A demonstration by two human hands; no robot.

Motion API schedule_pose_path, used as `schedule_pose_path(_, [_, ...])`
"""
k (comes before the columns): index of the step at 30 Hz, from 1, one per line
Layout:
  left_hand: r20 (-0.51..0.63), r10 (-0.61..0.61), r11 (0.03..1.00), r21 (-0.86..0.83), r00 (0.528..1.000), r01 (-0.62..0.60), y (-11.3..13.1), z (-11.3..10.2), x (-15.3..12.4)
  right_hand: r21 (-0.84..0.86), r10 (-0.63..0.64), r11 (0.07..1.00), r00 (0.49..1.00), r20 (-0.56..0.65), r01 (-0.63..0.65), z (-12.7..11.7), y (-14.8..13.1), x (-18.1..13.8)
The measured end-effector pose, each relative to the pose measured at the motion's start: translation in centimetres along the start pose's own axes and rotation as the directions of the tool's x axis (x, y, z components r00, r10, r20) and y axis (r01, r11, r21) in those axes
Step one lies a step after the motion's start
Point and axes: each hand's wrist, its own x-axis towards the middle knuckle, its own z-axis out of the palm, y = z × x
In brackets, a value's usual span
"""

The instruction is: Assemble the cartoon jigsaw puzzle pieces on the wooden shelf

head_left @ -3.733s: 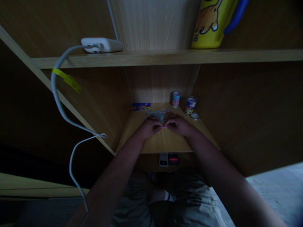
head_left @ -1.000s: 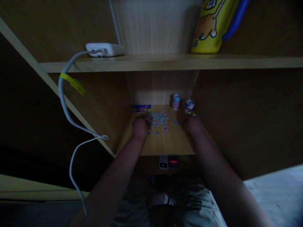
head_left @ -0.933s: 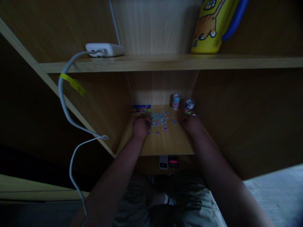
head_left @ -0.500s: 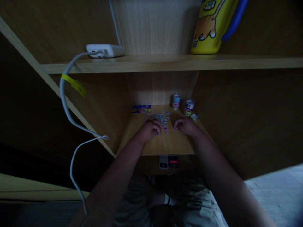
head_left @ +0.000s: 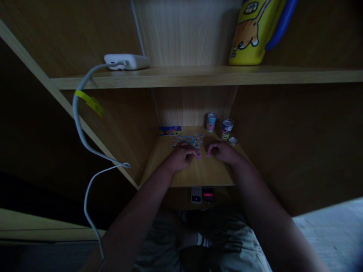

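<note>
Small, brightly coloured jigsaw puzzle pieces [head_left: 195, 139] lie in a loose heap on the lower wooden shelf. My left hand [head_left: 181, 156] covers the heap's near left part, its fingertips closed at a short strip of pink puzzle pieces [head_left: 199, 156]. Close to the right of that strip, a pink puzzle piece [head_left: 208, 155] is pinched between the fingertips of my right hand [head_left: 223, 152]. A narrow gap separates the two hands. The dim light hides the prints on the pieces.
Behind stand a small printed can [head_left: 211, 122] and an open can [head_left: 226, 129], with a round lid [head_left: 233, 140] beside it. A picture strip [head_left: 170, 130] rests at the back left. Overhead, the upper shelf [head_left: 181, 77] bears a white charger [head_left: 127, 61] with cable and a yellow mug [head_left: 249, 37].
My left hand has shifted right, its fingertips moving from bare wood onto the pink strip. My right hand has edged slightly left with its pink piece.
</note>
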Motion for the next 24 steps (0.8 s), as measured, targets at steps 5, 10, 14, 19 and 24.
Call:
schedule_pose_path(5, [0.046, 0.027, 1.0, 0.006, 0.999, -0.028, -0.4, 0.3, -0.2, 0.085, -0.04, 0.996, 0.998, 0.04, 0.036, 0.2, 0.5, -0.3])
schedule_pose_path(10, [0.042, 0.015, 1.0, 0.013, 0.999, -0.016, -0.6, 0.4, -0.3, 0.167, -0.018, 0.986, 0.988, 0.152, -0.008, -0.2, 0.5, -0.5])
schedule_pose_path(14, [0.058, -0.014, 1.0, -0.004, 0.998, 0.014, 0.0, 0.3, -0.1, 0.157, 0.019, 0.986, 0.985, 0.174, -0.046, -0.4, 0.3, -0.5])
schedule_pose_path(19, [-0.049, -0.105, 0.994, 0.025, 0.993, 0.106, -0.1, -0.1, 0.0, 0.172, 0.029, 0.983, 0.988, 0.153, -0.055, -0.2, 0.2, -0.5])
schedule_pose_path(24, [-0.401, -0.371, 0.906, 0.042, 0.837, 0.422, -1.8, -0.9, -0.6, 0.203, 0.033, 0.977, 0.988, 0.149, -0.063, -0.3, 0.0, -0.6])
